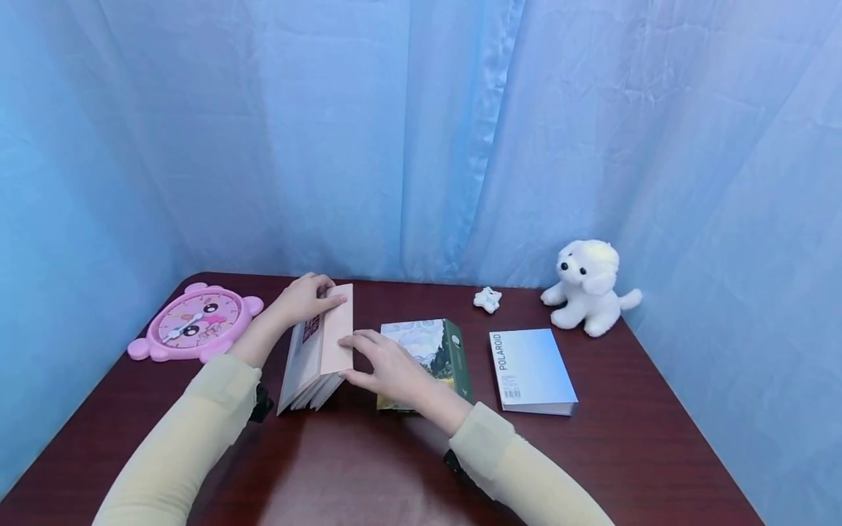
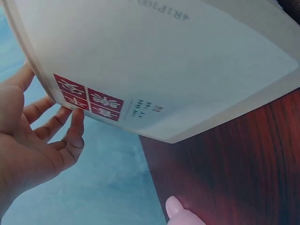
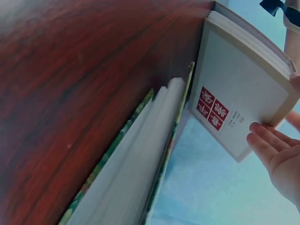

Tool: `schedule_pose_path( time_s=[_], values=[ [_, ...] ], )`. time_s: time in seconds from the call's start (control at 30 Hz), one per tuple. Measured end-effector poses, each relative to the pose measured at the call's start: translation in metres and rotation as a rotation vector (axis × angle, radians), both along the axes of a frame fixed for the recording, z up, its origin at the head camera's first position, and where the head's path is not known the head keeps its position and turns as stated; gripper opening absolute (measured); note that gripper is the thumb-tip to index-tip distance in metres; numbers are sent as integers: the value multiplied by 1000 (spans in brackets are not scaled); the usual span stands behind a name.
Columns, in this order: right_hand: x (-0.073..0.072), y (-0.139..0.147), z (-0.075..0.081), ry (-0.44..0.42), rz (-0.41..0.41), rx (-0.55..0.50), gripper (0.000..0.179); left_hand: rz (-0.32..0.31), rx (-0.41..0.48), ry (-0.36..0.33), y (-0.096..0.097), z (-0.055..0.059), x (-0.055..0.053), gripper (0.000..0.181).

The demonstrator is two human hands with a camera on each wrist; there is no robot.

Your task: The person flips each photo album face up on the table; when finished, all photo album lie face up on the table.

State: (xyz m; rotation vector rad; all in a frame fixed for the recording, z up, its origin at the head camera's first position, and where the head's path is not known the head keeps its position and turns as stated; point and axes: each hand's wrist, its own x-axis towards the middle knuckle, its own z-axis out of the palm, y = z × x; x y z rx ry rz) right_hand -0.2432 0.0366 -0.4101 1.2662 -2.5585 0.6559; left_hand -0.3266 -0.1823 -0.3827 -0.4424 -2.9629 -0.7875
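The red-stamped photo album is pinched by the fingers of the left hand at twelve o'clock and the right hand at three, apparently to steady its tilt.

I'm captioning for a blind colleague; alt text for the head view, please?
A person's left hand and right hand grip a pale book at a dark table. Left of the book is a clock; right of it are a green book, a POLAROID book, a star and a toy dog.
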Motion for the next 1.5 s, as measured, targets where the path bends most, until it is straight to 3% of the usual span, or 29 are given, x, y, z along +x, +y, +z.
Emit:
schedule_pose_path(
  time_s=[0.23, 0.47, 0.67, 0.9, 1.0, 1.13, 1.5],
  values=[
    [-1, -6, 5, -41, -23, -80, 64, 32, 21, -17, -4, 17, 5, 56],
    [-4, -12, 3, -347, -14, -325, 81, 42, 114, -124, -4, 32, 9, 59],
    [-5, -13, -3, -490, -19, -438, 81, 73, 174, -172, -3, 43, 17, 65],
    [-7, -16, -4, -695, 77, -600, 83, 110, 331, -206, -2, 56, 21, 66],
    [-8, -19, -3, -723, 119, -616, 85, 112, 412, -228, -1, 61, 23, 67],
    [-10, -22, -2, -710, 113, -585, 86, 110, 470, -214, 1, 66, 25, 67],
    [-13, -20, -14, -675, 136, -494, 79, 116, 504, -159, -5, 74, 32, 48]
  ],
)
